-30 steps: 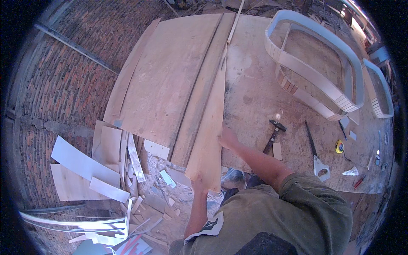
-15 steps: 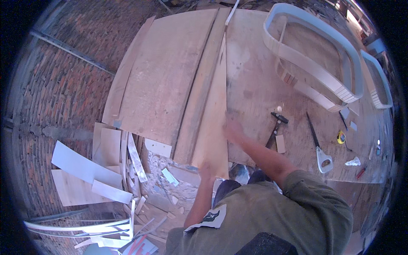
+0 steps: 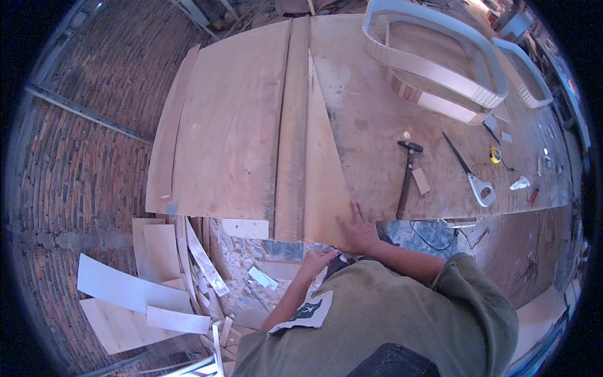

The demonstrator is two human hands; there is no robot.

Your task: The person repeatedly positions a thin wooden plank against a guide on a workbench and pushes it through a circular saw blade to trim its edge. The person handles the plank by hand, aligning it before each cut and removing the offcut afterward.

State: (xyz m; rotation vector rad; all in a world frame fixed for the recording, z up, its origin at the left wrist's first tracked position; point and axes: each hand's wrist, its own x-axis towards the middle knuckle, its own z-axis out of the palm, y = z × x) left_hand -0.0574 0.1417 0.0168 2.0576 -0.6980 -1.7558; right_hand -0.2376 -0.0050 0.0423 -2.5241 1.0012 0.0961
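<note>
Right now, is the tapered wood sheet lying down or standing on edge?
Lying: the tapered wood sheet shows its broad face upward along the table, with the right hand at its wide near end.

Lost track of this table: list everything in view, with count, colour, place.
Table: one, brown wood, centre
Tapered board: one, pale tan, table's near middle
Rounded frames: at least two, pale with white, upper right
Hammer: one, dark, right of the board
Wood block: one, tan, beside the hammer
Handsaw: one, dark blade, pale handle, right of the hammer
Tape measure: one, yellow, right of the handsaw
Crumpled piece: one, silvery, table's right
Offcuts: many, white and tan, lower left
Brick wall: one, reddish, left
Shirt: one, olive, lower centre
Left grip: one, bare, by the board's near edge
Right grip: one, bare, on the board's near right corner
</note>
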